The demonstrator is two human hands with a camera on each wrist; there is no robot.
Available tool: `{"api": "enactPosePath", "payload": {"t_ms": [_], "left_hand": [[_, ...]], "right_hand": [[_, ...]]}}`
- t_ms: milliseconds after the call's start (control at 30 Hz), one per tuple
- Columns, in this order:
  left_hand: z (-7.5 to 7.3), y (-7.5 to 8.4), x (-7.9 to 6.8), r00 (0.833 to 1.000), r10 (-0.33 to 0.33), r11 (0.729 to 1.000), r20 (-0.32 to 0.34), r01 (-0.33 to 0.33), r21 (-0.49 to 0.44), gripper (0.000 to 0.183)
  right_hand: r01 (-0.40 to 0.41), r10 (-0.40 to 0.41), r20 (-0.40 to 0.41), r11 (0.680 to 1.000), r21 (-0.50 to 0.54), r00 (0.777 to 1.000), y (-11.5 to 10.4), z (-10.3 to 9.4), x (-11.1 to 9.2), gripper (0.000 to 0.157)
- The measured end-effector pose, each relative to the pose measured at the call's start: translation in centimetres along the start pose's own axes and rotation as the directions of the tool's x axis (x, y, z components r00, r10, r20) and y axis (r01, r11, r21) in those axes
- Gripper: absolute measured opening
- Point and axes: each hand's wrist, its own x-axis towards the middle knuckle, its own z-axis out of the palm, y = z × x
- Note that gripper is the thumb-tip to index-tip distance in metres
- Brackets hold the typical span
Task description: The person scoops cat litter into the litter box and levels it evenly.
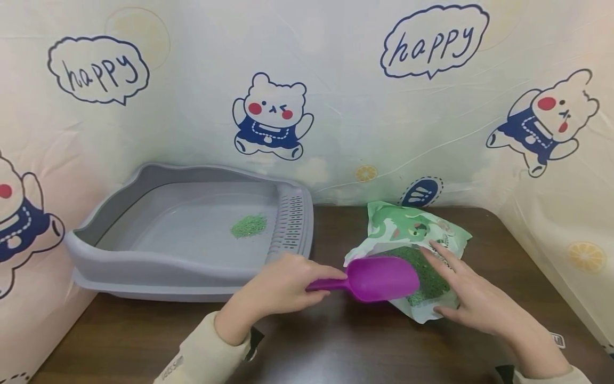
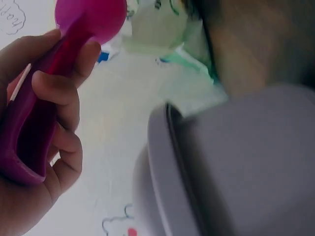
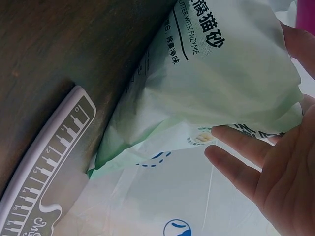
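Pale cloth printed with bears and "happy" bubbles forms the backdrop (image 1: 336, 42) across the upper part of the head view, behind a dark brown table (image 1: 326, 346). On the left of that frame sits a grey tray (image 1: 163, 269) with raised sides, a slotted strip (image 1: 292, 218) along its right end and a small patch of green granules (image 1: 248, 226) on its floor beside the strip. At the lower centre, just in front of the tray's near right corner, the left hand (image 1: 288, 282) has its fingers curled round the handle of a purple scoop (image 1: 384, 280); the left wrist view shows the same grip from close by. The scoop's bowl points to the right, between the two hands, and overlaps the open mouth of a green and white bag (image 1: 400, 226) right of centre; whether bowl and bag touch, I cannot tell. Dark green litter (image 1: 434, 282) shows in the mouth. At the right, the right hand (image 1: 484, 304) is spread, its fingers mostly straight against the bag's right edge, the thumb apart and nearer the bottom of the frame. In the right wrist view, a ruler (image 3: 39, 182) with piano-key markings lies on the table at the lower left, near the bag.
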Motion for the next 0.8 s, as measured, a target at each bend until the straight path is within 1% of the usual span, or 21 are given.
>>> {"api": "enactPosePath", "payload": {"t_ms": [133, 233, 300, 367, 467, 600, 800], "left_hand": [[1.0, 0.3, 0.9, 1.0, -0.011, 1.0, 0.022, 0.011, 0.012, 0.033], [1.7, 0.5, 1.4, 0.999, -0.03, 1.0, 0.039, 0.031, -0.005, 0.032], [2.0, 0.6, 1.6, 0.998, -0.042, 0.999, 0.038, 0.042, 0.01, 0.031], [2.3, 0.6, 1.6, 0.998, -0.057, 0.998, 0.026, 0.057, 0.021, 0.031], [2.7, 0.7, 1.6, 0.998, -0.069, 0.996, -0.01, 0.07, 0.048, 0.03], [3.2, 1.0, 1.7, 0.995, -0.09, 0.995, -0.042, 0.092, 0.045, 0.031], [3.6, 1.6, 1.9, 0.988, -0.144, 0.989, -0.058, 0.145, 0.019, 0.033]], "right_hand": [[-0.012, 0.012, 0.015, 1.0, 0.015, 1.0, 0.0, -0.1, 0.0, 0.114], [-0.01, 0.01, 0.013, 1.0, 0.015, 1.0, 0.0, 0.0, 0.0, 0.115], [-0.004, 0.004, 0.006, 1.0, 0.015, 1.0, 0.0, 0.0, 0.0, 0.115], [0.005, -0.005, -0.001, 1.0, 0.01, 1.0, 0.0, 0.0, 0.1, 0.115], [0.017, -0.017, -0.01, 1.0, 0.012, 1.0, -0.1, 0.0, 0.1, 0.116], [0.034, -0.035, -0.022, 0.999, -0.012, 0.999, 0.0, 0.0, 0.0, 0.117], [0.058, -0.061, -0.044, 0.996, -0.067, 0.997, 0.0, -0.1, 0.0, 0.117]]}}
